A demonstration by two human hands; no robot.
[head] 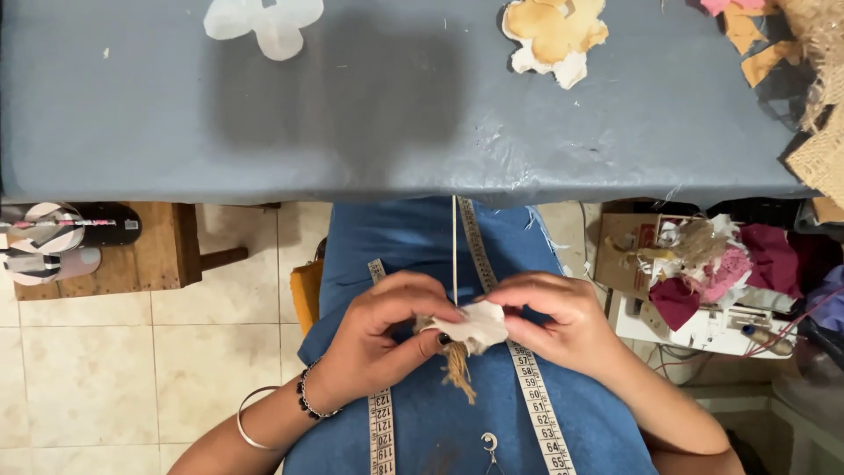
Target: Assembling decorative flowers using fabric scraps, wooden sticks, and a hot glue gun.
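Observation:
My left hand (382,339) and my right hand (554,321) meet over my lap and both pinch a small cream fabric piece (479,327). A frayed jute tassel (457,369) hangs below the fabric. A thin thread (454,251) runs straight up from the fabric toward the table edge. A white measuring tape (532,400) drapes over my blue-clothed lap (422,422) on both sides. My left wrist carries a beaded bracelet and a bangle.
A grey-blue table (369,114) spans the top, with a white flower-shaped cutout (264,22), a tan and cream fabric flower (554,35), and burlap pieces (818,132) at the right. A box of fabric scraps (712,264) sits at right; sandals (61,237) lie on a wooden stool at left.

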